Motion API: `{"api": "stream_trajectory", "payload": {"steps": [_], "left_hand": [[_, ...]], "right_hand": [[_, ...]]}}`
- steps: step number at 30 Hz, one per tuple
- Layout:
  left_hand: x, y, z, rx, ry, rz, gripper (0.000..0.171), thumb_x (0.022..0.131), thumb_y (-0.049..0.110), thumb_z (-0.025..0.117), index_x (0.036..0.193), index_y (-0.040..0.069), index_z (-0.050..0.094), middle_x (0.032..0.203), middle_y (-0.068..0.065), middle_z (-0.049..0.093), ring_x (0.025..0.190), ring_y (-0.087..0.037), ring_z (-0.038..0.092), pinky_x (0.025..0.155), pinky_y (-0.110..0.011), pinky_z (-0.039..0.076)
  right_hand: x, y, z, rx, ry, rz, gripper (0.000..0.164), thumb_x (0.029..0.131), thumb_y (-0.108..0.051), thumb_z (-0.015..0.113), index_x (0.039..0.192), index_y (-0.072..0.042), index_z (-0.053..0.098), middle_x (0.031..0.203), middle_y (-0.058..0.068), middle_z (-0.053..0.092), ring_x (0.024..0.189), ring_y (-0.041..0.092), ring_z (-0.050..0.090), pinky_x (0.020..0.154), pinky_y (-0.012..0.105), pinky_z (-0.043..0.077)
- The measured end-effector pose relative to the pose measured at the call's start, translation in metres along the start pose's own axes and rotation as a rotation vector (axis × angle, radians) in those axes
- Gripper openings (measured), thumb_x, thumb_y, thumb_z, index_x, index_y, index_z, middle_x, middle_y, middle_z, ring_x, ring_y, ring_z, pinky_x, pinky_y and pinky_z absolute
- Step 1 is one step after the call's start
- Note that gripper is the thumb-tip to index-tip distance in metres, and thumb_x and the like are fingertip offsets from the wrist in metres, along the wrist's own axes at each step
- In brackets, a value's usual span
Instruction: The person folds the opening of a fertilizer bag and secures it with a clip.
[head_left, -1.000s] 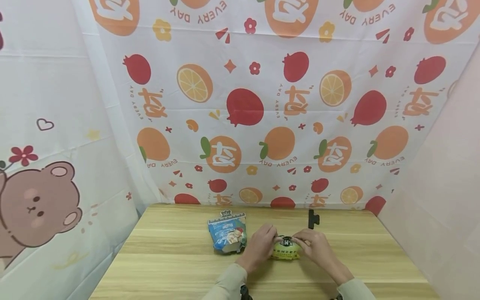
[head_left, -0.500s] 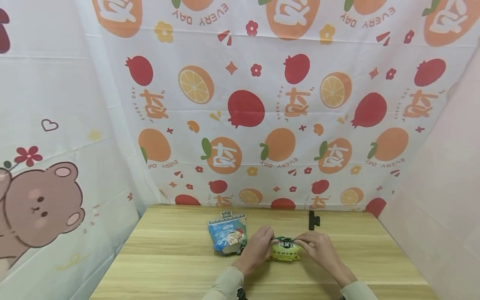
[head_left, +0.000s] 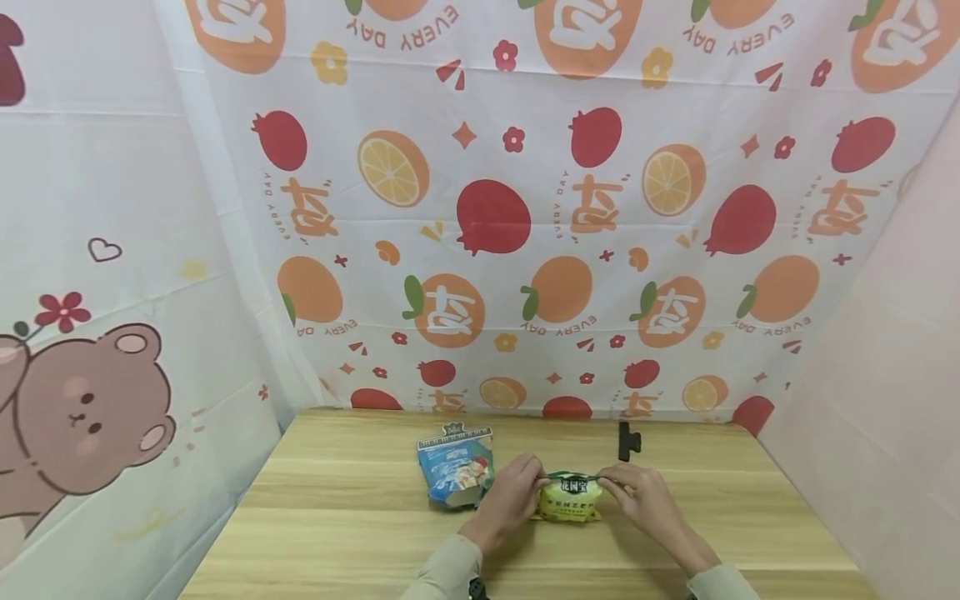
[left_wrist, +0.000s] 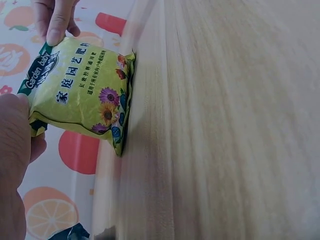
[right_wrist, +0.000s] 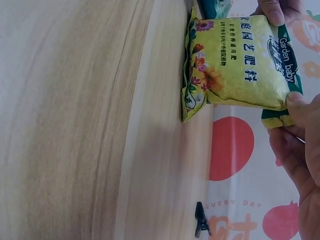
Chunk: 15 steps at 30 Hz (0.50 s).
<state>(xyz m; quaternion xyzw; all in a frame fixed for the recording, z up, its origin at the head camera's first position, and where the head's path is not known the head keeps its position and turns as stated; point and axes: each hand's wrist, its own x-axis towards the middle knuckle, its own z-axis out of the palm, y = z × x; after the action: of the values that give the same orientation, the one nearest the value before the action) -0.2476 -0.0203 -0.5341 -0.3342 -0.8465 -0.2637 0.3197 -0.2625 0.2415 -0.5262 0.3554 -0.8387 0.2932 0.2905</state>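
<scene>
A small yellow-green fertilizer bag (head_left: 570,500) stands on the wooden table between both hands, its lower edge touching the wood. My left hand (head_left: 512,493) pinches one end of the bag's dark green top edge. At the other end, my right hand (head_left: 639,492) pinches the edge between thumb and fingers. In the left wrist view the fertilizer bag (left_wrist: 82,90) shows printed flowers and a "Garden baby" label. The right wrist view shows the right thumb (right_wrist: 299,106) on the bag's top corner, with the fingers behind it.
Left of the hands lies a blue printed bag (head_left: 456,471) with a dark patterned top strip. A black clip (head_left: 627,442) lies behind the right hand on the wooden table (head_left: 337,517). A fruit-patterned cloth (head_left: 487,292) hangs along the table's back edge.
The hands have moved slightly apart along the bag's top edge, which now looks stretched straighter. The label tilted toward the camera, then back. The blue bag and clip stay put.
</scene>
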Motion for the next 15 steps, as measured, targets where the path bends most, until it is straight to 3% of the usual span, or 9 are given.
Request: {"api": "stream_trajectory", "payload": {"steps": [5, 9, 15], "left_hand": [[-0.0008, -0.0007, -0.0007, -0.026, -0.005, 0.0, 0.011, 0.091, 0.004, 0.071, 0.091, 0.008, 0.061, 0.087, 0.002, 0.062, 0.079, -0.008, 0.061, 0.076, -0.012, 0.053], [-0.0008, -0.001, -0.0014, -0.051, -0.024, -0.015, 0.007, 0.093, 0.003, 0.067, 0.092, 0.006, 0.061, 0.088, 0.001, 0.063, 0.082, -0.009, 0.062, 0.079, -0.012, 0.054], [-0.0007, -0.0013, -0.0018, -0.046, 0.028, -0.001, 0.011, 0.09, 0.004, 0.072, 0.088, 0.009, 0.062, 0.086, 0.002, 0.063, 0.079, -0.008, 0.062, 0.076, -0.013, 0.053]], "right_hand": [[-0.0018, 0.0002, -0.0003, 0.008, -0.013, -0.014, 0.027, 0.077, 0.01, 0.079, 0.096, -0.009, 0.078, 0.092, 0.002, 0.079, 0.081, 0.011, 0.075, 0.079, 0.006, 0.052], [-0.0027, 0.0016, -0.0009, 0.012, -0.003, -0.013, 0.029, 0.076, 0.012, 0.078, 0.098, -0.008, 0.079, 0.093, 0.003, 0.079, 0.081, 0.013, 0.075, 0.078, 0.006, 0.053], [-0.004, 0.0033, -0.001, 0.009, 0.025, -0.013, 0.026, 0.075, 0.01, 0.08, 0.094, -0.007, 0.079, 0.088, 0.004, 0.08, 0.075, 0.013, 0.075, 0.073, 0.007, 0.054]]}}
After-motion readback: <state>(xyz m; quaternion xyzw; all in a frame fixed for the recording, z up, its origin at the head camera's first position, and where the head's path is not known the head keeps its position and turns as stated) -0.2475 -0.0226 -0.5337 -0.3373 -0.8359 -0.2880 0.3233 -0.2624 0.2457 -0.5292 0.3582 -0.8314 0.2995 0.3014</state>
